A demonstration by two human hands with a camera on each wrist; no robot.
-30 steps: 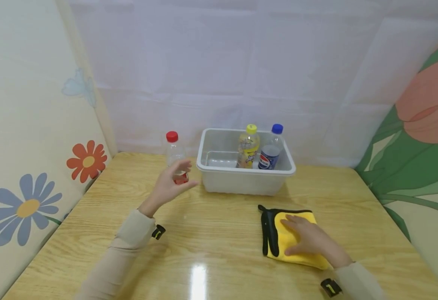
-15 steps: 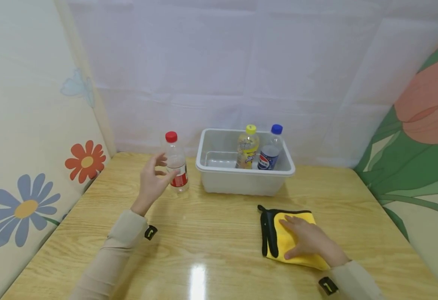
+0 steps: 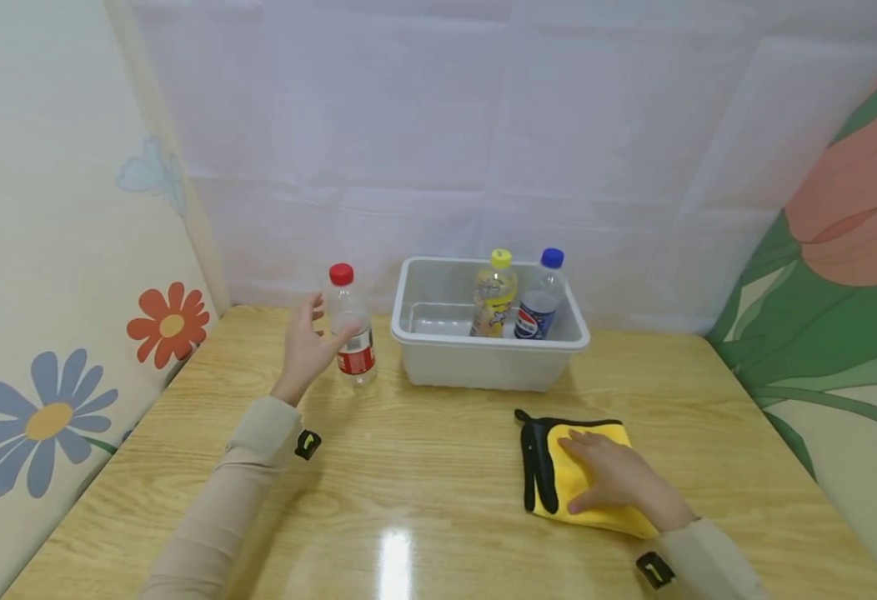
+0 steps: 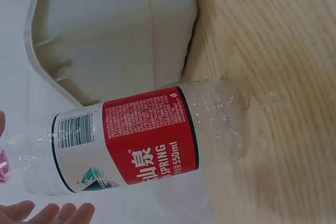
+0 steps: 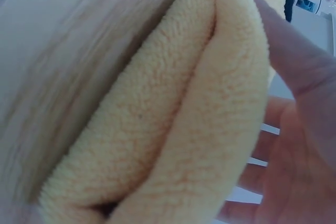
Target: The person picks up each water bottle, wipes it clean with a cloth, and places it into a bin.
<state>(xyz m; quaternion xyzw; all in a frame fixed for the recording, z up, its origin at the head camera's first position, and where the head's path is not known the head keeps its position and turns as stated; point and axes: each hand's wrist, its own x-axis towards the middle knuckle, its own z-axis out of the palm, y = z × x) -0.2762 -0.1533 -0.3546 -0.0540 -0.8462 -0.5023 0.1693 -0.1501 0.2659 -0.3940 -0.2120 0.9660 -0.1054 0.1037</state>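
A clear plastic water bottle (image 3: 356,360) with a red cap and a red and white label stands upright on the table, left of the bin. My left hand (image 3: 303,348) is at its left side, thumb and fingers spread around it. In the left wrist view, gaps show between the fingers (image 4: 44,214) and the bottle (image 4: 149,140). My right hand (image 3: 617,477) rests with extended fingers on a folded yellow cloth (image 3: 543,467) with black trim. The right wrist view shows the cloth's thick fluffy fold (image 5: 173,114) beside the palm.
A whitish plastic bin (image 3: 483,367) sits at the back of the wooden table (image 3: 423,467). Inside its right half stand a yellow-capped bottle (image 3: 493,310) and a blue-capped Pepsi bottle (image 3: 536,317). A white backdrop (image 3: 453,150) and flower-printed side panels surround the table.
My left hand has moved left from in front of the red-capped bottle to its left side, uncovering the label. The bottle stays in place. My right hand remains on the cloth.
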